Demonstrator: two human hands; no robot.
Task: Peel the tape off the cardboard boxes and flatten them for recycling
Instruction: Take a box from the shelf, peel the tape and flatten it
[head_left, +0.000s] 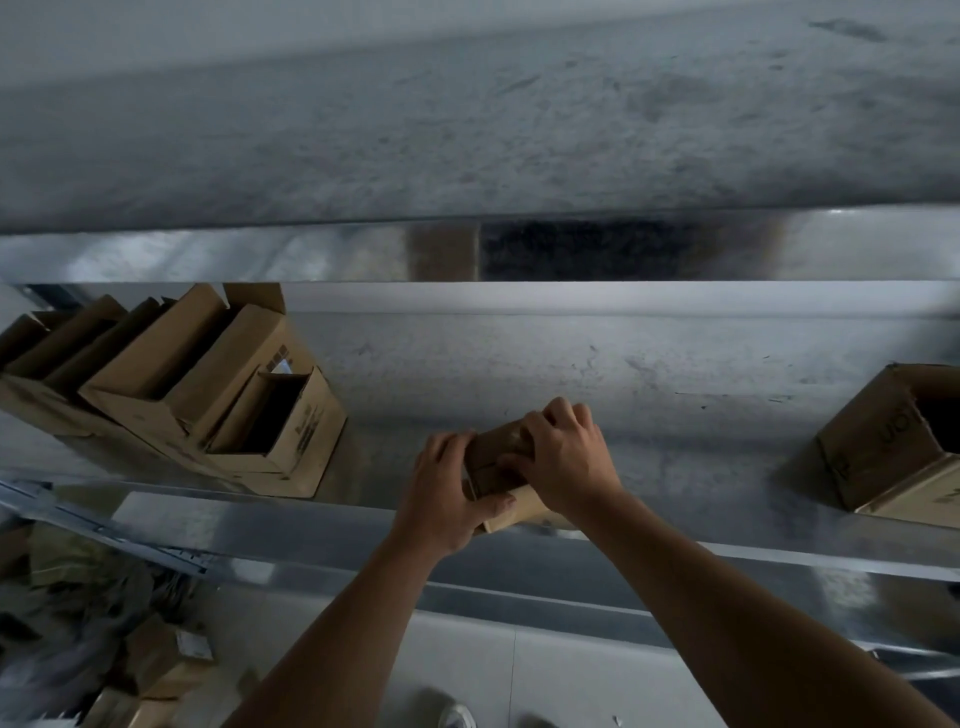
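Observation:
A small brown cardboard box (496, 452) rests at the front edge of a grey metal shelf (571, 364). My left hand (441, 493) grips its left side, thumb pressed along the lower front edge. My right hand (563, 454) lies over the top right of the box, fingers curled onto it. Most of the box is hidden under both hands. I cannot make out any tape on it.
Several open cardboard boxes (218, 400) are nested together at the left of the shelf. Another open box (898, 441) sits at the right edge. Crumpled cardboard and scraps (130, 649) lie on the floor at lower left. A higher shelf (467, 130) spans the top.

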